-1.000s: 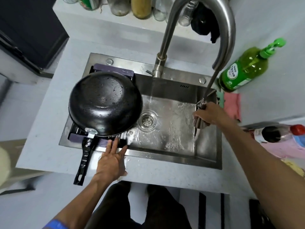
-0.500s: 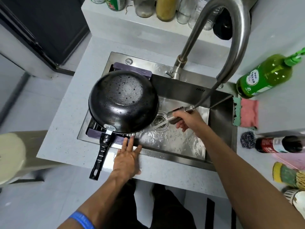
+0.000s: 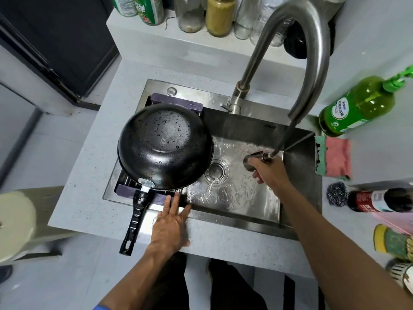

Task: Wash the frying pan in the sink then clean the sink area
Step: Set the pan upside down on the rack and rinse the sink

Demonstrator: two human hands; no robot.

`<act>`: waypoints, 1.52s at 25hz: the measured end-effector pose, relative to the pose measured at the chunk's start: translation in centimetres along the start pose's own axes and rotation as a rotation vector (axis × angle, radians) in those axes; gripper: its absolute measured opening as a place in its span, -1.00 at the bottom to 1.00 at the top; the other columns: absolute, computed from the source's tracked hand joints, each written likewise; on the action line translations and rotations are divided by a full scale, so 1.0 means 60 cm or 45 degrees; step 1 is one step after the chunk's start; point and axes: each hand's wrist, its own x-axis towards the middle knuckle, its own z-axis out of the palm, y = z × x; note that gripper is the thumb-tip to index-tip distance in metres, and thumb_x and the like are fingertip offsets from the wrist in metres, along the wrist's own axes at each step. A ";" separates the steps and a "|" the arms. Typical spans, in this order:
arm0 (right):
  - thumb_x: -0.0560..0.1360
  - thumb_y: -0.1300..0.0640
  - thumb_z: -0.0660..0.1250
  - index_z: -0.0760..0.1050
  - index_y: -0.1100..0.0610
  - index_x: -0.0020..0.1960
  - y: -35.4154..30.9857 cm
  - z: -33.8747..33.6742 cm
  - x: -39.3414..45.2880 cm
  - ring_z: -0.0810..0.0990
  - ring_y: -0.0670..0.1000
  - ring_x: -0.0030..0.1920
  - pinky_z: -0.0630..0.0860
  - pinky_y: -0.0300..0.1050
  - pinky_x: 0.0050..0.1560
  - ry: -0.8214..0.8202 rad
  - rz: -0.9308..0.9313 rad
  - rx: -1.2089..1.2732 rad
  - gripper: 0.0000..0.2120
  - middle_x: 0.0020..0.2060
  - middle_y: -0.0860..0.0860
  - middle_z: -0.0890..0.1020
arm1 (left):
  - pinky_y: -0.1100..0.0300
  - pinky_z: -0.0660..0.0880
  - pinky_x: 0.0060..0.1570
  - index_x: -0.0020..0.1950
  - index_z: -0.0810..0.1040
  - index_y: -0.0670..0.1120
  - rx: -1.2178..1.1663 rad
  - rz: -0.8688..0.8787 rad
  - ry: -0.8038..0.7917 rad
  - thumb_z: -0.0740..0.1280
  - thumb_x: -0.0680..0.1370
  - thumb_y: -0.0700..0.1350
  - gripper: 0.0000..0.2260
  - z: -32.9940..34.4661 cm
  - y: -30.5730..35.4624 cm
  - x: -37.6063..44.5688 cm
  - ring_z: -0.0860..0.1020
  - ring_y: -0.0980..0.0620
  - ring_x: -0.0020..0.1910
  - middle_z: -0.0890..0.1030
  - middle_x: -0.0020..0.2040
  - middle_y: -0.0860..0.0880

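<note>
A black frying pan (image 3: pixel 164 145) lies upside down, wet, on a purple-edged drying rack (image 3: pixel 178 104) over the left half of the steel sink (image 3: pixel 245 211). Its handle (image 3: pixel 136 218) sticks out over the front counter edge. My left hand (image 3: pixel 173 222) rests flat with straight fingers on the sink's front rim, beside the handle. My right hand (image 3: pixel 271 170) grips the pull-out spray head (image 3: pixel 253 161) of the tall faucet (image 3: pixel 312 41) low inside the basin, right of the drain (image 3: pixel 216 170). Water covers the basin floor.
A green dish soap bottle (image 3: pixel 357 106) and a pink-and-green cloth (image 3: pixel 333 156) sit right of the sink. A steel scourer (image 3: pixel 337 193), a dark bottle (image 3: pixel 380 200) and a sponge (image 3: pixel 393 241) lie further right. Jars and bottles (image 3: pixel 220 15) line the back ledge.
My right hand has swept the spray head across the basin, left toward the drain and then back to the right. My left hand stays on the front rim. The view has shifted.
</note>
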 end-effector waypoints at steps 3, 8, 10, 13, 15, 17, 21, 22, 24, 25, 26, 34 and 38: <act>0.50 0.12 0.45 0.60 -0.05 -0.15 0.004 0.025 -0.020 0.65 -0.06 -0.38 0.58 -0.17 -0.41 -0.088 -0.057 -0.022 -0.90 -0.30 0.01 0.72 | -0.02 0.13 0.51 0.59 -0.15 0.12 0.022 0.020 -0.028 0.46 0.40 0.22 -0.01 -0.011 0.006 -0.003 -0.39 -0.12 0.51 -0.43 0.53 -0.06; 0.44 0.05 0.51 0.66 0.04 -0.09 0.017 0.007 -0.012 0.66 -0.06 -0.28 0.59 -0.10 -0.22 0.104 -0.060 -0.099 -0.91 -0.26 -0.07 0.70 | 0.02 0.22 0.47 0.59 -0.12 0.13 -0.013 0.006 -0.037 0.47 0.40 0.19 -0.03 -0.027 0.010 -0.011 -0.37 -0.09 0.52 -0.40 0.54 -0.04; 0.43 -0.01 0.51 0.66 0.03 -0.14 0.006 0.009 -0.026 0.66 -0.06 -0.21 0.59 -0.09 -0.13 0.129 -0.096 -0.259 -0.88 -0.27 -0.11 0.68 | 0.02 0.22 0.47 0.59 -0.12 0.13 -0.013 0.012 -0.046 0.46 0.41 0.19 -0.05 -0.030 0.015 -0.014 -0.37 -0.09 0.52 -0.40 0.54 -0.04; 0.42 -0.13 0.41 0.62 0.08 -0.29 -0.058 -0.008 -0.032 0.65 -0.01 -0.28 0.59 -0.09 -0.19 0.257 -0.226 -0.397 -0.71 -0.39 -0.08 0.65 | 0.03 0.19 0.49 0.59 -0.10 0.12 -0.003 -0.003 -0.072 0.46 0.42 0.18 -0.06 -0.039 0.022 -0.017 -0.34 -0.11 0.53 -0.37 0.55 -0.07; 0.36 -0.21 0.30 0.49 0.08 -0.41 -0.110 -0.037 -0.034 0.56 -0.04 -0.40 0.50 -0.15 -0.31 0.404 -0.360 -0.460 -0.62 -0.49 -0.10 0.56 | 0.06 0.16 0.49 0.59 -0.10 0.11 0.016 -0.007 -0.089 0.41 0.47 0.16 -0.13 -0.047 0.028 -0.019 -0.32 -0.13 0.54 -0.34 0.56 -0.10; 0.35 -0.19 0.29 0.35 0.03 -0.49 -0.151 -0.053 -0.044 0.43 -0.11 -0.50 0.40 -0.21 -0.38 0.461 -0.490 -0.523 -0.62 -0.56 -0.14 0.45 | 0.06 0.18 0.48 0.60 -0.03 0.08 -0.074 -0.044 -0.053 0.25 0.60 0.03 -0.34 -0.052 0.041 -0.023 -0.28 -0.12 0.55 -0.29 0.58 -0.10; 0.40 -0.08 0.42 0.38 0.03 -0.50 -0.197 -0.032 -0.052 0.48 -0.11 -0.52 0.45 -0.21 -0.37 0.329 -0.481 -0.428 -0.61 -0.58 -0.15 0.48 | 0.04 0.25 0.45 0.58 0.10 0.09 -0.226 -0.082 0.023 0.00 0.66 -0.04 -0.55 -0.057 0.052 -0.026 -0.21 -0.07 0.57 -0.21 0.60 -0.05; 0.39 -0.09 0.43 0.39 0.05 -0.50 -0.207 -0.028 -0.049 0.49 -0.10 -0.52 0.45 -0.22 -0.39 0.332 -0.489 -0.429 -0.60 -0.58 -0.13 0.49 | 0.04 0.27 0.43 0.58 0.07 0.10 -0.184 -0.056 0.007 0.04 0.65 -0.04 -0.52 -0.054 0.047 -0.025 -0.22 -0.08 0.57 -0.22 0.60 -0.05; 0.37 -0.11 0.41 0.34 0.06 -0.53 -0.220 -0.025 -0.052 0.43 -0.09 -0.54 0.40 -0.27 -0.43 0.431 -0.558 -0.517 -0.57 -0.60 -0.12 0.44 | 0.07 0.29 0.42 0.59 0.01 0.12 -0.105 -0.012 -0.029 0.13 0.62 -0.03 -0.44 -0.047 0.033 -0.023 -0.23 -0.08 0.56 -0.24 0.59 -0.06; 0.37 -0.12 0.40 0.32 0.06 -0.54 -0.221 -0.025 -0.054 0.39 -0.12 -0.56 0.33 -0.30 -0.45 0.484 -0.601 -0.551 -0.56 -0.62 -0.14 0.40 | 0.06 0.31 0.41 0.59 0.02 0.12 -0.097 -0.019 -0.031 0.15 0.61 -0.01 -0.43 -0.047 0.031 -0.022 -0.22 -0.08 0.57 -0.23 0.60 -0.06; 0.37 -0.13 0.38 0.30 0.05 -0.55 -0.219 -0.024 -0.056 0.37 -0.15 -0.56 0.27 -0.30 -0.46 0.517 -0.631 -0.563 -0.54 -0.62 -0.16 0.37 | 0.02 0.33 0.40 0.58 0.05 0.11 -0.102 -0.030 -0.031 0.15 0.60 0.00 -0.44 -0.047 0.031 -0.021 -0.20 -0.09 0.57 -0.20 0.60 -0.06; 0.56 -0.26 0.17 0.55 0.04 0.25 -0.018 -0.084 -0.082 0.54 -0.12 -0.28 0.50 -0.11 -0.21 0.349 -0.453 -0.431 -0.53 -0.19 -0.07 0.63 | 0.11 0.36 0.34 0.47 0.39 -0.05 -0.473 0.203 0.129 0.41 0.50 0.00 -0.45 -0.088 0.104 0.066 0.39 -0.12 0.39 0.38 0.46 -0.13; 0.55 0.13 0.31 0.17 0.10 0.57 0.167 -0.189 -0.046 0.36 0.24 0.42 0.43 0.19 0.30 0.571 0.315 -0.640 -0.36 0.53 0.14 0.25 | 0.42 0.37 0.05 0.42 0.45 -0.05 -0.808 0.119 0.081 0.46 0.48 -0.13 -0.50 -0.097 0.190 0.117 0.58 -0.02 0.11 0.58 0.23 -0.09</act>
